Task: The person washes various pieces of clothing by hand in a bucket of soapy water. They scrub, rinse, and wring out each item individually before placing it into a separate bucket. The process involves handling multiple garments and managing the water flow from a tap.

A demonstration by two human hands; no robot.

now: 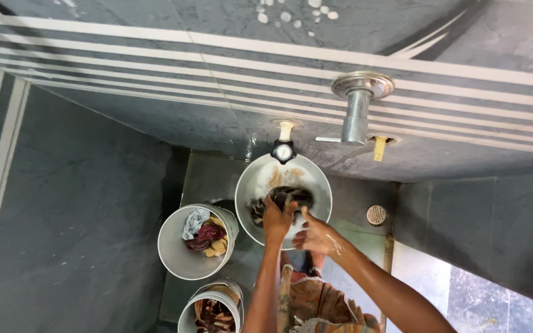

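lower bucket (212, 311): cut by bottom edge, below-left of the fingers | dark cloth (288, 198): partly hidden under the fingers (274, 208) | forearms: run off bottom edge

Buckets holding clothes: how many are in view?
2. One bucket stands left of the white basin; a second bucket is below it at the frame's bottom edge, partly cut off. More may lie outside the frame.

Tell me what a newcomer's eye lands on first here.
In the middle, both hands, left hand and right hand, work a dark wet cloth in a white basin under a wall tap. To the left stand two buckets of clothes, and a steel tap juts from the striped wall.
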